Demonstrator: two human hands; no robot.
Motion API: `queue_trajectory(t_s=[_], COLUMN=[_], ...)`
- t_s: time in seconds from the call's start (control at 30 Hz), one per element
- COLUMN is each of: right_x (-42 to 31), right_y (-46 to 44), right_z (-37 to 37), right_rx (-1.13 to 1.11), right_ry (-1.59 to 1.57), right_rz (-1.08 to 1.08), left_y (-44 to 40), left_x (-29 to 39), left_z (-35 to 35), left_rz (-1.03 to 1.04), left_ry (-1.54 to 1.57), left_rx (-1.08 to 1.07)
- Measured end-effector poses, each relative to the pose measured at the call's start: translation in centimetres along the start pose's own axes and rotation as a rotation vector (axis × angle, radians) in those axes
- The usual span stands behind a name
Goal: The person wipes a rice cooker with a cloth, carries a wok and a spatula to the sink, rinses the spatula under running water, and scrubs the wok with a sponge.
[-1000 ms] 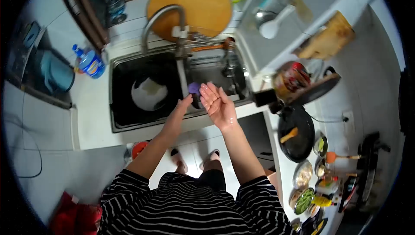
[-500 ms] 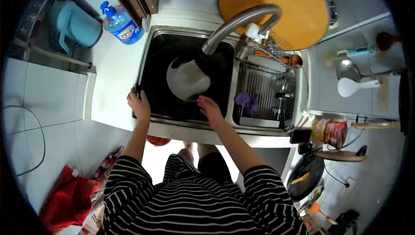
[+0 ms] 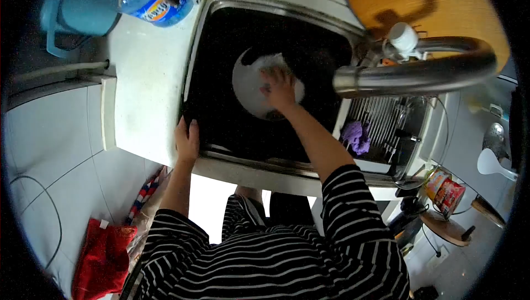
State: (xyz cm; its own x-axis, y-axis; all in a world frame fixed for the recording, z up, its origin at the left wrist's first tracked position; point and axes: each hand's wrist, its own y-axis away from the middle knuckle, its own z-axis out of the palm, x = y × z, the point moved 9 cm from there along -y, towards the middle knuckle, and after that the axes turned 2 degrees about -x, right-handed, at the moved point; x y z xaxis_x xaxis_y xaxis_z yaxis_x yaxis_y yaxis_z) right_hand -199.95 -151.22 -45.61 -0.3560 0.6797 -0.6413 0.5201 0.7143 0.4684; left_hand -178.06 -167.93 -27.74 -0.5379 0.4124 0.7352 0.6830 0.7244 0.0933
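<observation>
The sink basin (image 3: 221, 129) is dark inside, and a round whitish patch (image 3: 247, 91) that looks like suds or cloudy water shows in it. I cannot tell exactly what the patch is. My right hand (image 3: 281, 89) is over this patch, fingers spread and slightly blurred; whether anything lies beneath the palm is hidden. At the basin's front left corner, my left hand (image 3: 187, 142) has its thumb on the inner side and its fingers around the rim.
The curved metal faucet (image 3: 419, 73) reaches over the basin's right side. Beside it, a purple cloth (image 3: 356, 137) lies in the smaller sink with a rack (image 3: 375, 115). A blue soap bottle (image 3: 157, 4) and a teal jug (image 3: 77, 15) stand at the left.
My right hand has moved from the basin's front edge inward onto the whitish patch. My left hand stays at the left rim. The view has shifted closer to the sink.
</observation>
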Motion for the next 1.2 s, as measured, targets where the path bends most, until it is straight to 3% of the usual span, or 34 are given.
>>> queue_trajectory(t_s=[0.07, 0.17, 0.27, 0.3, 0.4, 0.5, 0.57, 0.63, 0.8, 1.0, 1.1, 1.2], right_x=[3.1, -1.0, -1.3, -0.8, -2.8, -11.0, -12.6, -13.0, -4.9, -8.4, -13.8, -9.5], right_y=[-0.7, 3.6, 6.7, 7.4, 9.1, 7.6, 3.9, -0.6, -3.8, 2.1, -1.8, -6.8], right_z=[2.6, -0.5, 1.1, 2.8, 7.6, 7.2, 8.2, 6.0, 3.6, 10.0, 4.8, -1.0], right_rx=[-0.060, -0.073, -0.144, -0.108, -0.341, -0.345, -0.095, -0.057, -0.052, 0.105, 0.135, 0.516], right_ry=[-0.015, 0.369, 0.371, 0.360, 0.316, -0.053, -0.115, -0.095, -0.092, 0.152, 0.003, 0.371], right_rz=[0.025, 0.060, 0.105, 0.056, 0.003, -0.107, -0.218, -0.086, 0.089, -0.252, -0.187, -0.086], left_y=[0.1, -0.5, -0.8, -0.5, -0.4, -0.7, -0.5, -0.5, -0.6, -0.7, -0.3, -0.5], left_x=[0.3, 1.0, 0.3, 0.6, -0.5, -0.2, -0.2, -0.6, -0.5, -0.4, -0.9, -0.7], left_z=[0.1, -0.1, 0.4, 0.4, 0.8, 1.1, 1.0, 1.2, 1.2, 1.3, 1.4, 1.2], left_rz=[-0.001, -0.028, -0.015, -0.021, 0.037, 0.079, 0.066, 0.046, -0.010, -0.037, 0.016, 0.026], left_ry=[0.075, 0.130, 0.157, 0.115, 0.022, 0.033, -0.048, 0.009, 0.057, 0.078, 0.084, 0.058], left_rx=[0.022, 0.009, -0.042, -0.027, -0.069, -0.096, -0.099, -0.116, -0.150, -0.149, -0.109, -0.098])
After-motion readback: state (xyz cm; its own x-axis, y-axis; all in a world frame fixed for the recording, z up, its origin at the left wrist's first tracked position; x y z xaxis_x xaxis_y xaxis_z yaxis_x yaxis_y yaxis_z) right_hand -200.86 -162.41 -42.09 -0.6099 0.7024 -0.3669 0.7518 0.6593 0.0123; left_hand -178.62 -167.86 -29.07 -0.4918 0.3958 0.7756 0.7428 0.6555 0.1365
